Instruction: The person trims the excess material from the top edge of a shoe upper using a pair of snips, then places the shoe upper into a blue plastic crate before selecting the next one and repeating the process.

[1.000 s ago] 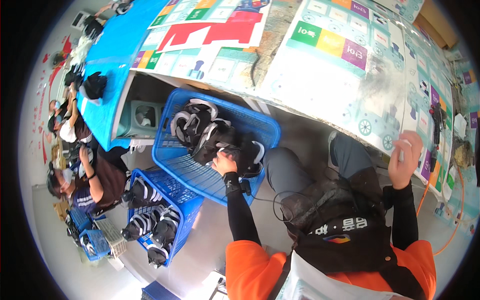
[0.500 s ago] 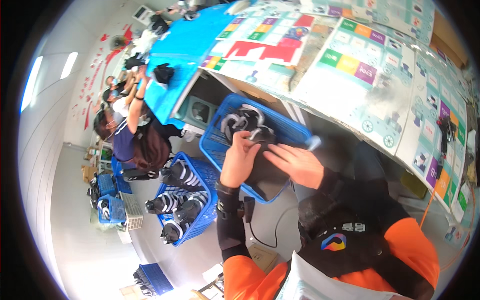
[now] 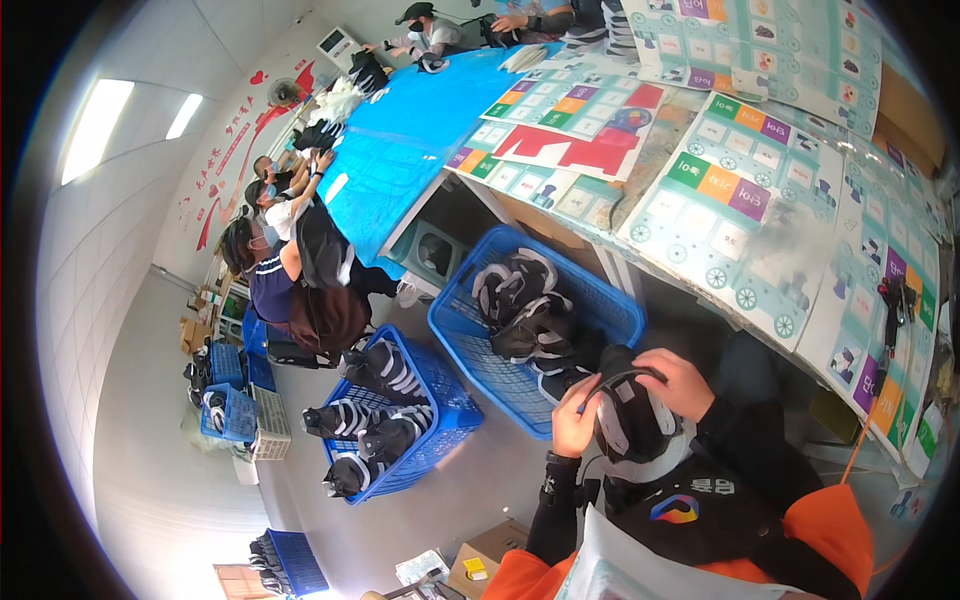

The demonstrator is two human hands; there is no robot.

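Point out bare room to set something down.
Bare room shows on the blue table cover, left of the printed sheets, and on grey floor between the shoe-crowded smaller basket and cardboard box. The larger basket is bare along its lower-left side, crowded with shoes beyond. Left hand and right hand hold a dark shoe.

Count: two blue plastic baskets [image 3: 452,408] up close, four black striped shoes [image 3: 380,371] in the left one, one held black-and-grey shoe [image 3: 642,418]. Plus two ceiling lights [image 3: 97,130], one wall fan [image 3: 284,94]. Can't count overlapping shoes [image 3: 535,325] in right basket [image 3: 478,365].
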